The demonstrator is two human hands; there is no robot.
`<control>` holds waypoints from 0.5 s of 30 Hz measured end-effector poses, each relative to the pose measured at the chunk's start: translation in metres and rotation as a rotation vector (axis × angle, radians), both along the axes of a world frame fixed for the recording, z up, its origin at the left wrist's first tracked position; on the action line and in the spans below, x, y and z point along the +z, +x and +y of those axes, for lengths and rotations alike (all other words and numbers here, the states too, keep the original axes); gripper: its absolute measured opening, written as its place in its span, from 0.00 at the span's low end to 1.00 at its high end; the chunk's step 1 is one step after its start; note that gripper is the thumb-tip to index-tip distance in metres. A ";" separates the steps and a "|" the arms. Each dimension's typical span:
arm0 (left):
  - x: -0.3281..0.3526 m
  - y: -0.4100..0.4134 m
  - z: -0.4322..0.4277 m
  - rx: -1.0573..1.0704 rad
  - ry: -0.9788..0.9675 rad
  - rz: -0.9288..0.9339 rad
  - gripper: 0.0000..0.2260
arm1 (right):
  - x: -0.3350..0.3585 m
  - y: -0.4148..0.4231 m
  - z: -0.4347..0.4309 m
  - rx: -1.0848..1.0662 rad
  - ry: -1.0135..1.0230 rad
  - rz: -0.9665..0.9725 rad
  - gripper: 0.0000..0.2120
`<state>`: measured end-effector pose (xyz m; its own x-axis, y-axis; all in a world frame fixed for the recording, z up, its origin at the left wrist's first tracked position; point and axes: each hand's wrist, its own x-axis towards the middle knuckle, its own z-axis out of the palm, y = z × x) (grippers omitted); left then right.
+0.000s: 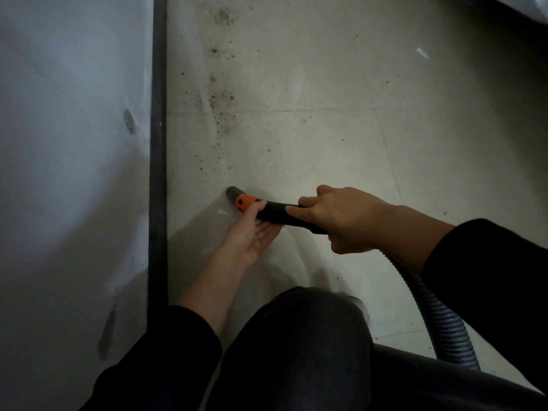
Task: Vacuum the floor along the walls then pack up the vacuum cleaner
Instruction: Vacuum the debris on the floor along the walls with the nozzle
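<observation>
Right hand (pixel 347 221) clamped round the black vacuum wand (pixel 278 216), left hand (pixel 255 232) palm-up beneath, thumb pinching by the orange collar (pixel 244 203), grey tip (pixel 232 192) just past that thumb, touching floor (pixel 326 129) near the skirting (pixel 158 143)

The nozzle (pixel 232 193) lies just right of the baseboard (pixel 158 143) (debris (pixel 221 99) on the floor (pixel 326 129) ahead).

The hose (pixel 439 315) is grey and ribbed, its handle (pixel 275 216) black with an orange collar (pixel 244 203). The floor (pixel 326 149) is pale cream (speckled with dark crumbs (pixel 221 97)), the skirting strip (pixel 158 143) black, the wall (pixel 74 114) whitish.
</observation>
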<state>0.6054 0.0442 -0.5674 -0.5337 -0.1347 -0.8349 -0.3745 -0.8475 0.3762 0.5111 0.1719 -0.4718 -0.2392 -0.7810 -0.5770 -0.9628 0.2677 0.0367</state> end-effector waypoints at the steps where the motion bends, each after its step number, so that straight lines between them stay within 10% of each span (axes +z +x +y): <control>1: 0.000 0.002 -0.002 0.013 0.002 0.001 0.10 | 0.000 0.000 -0.003 0.013 -0.004 0.004 0.35; 15: 0.003 0.021 -0.020 0.121 -0.012 -0.026 0.10 | 0.002 0.008 -0.032 0.111 0.025 0.004 0.35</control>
<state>0.6264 0.0245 -0.5639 -0.4914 -0.2069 -0.8460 -0.2792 -0.8827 0.3780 0.5188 0.1395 -0.4694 -0.1542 -0.7879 -0.5962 -0.9863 0.1585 0.0457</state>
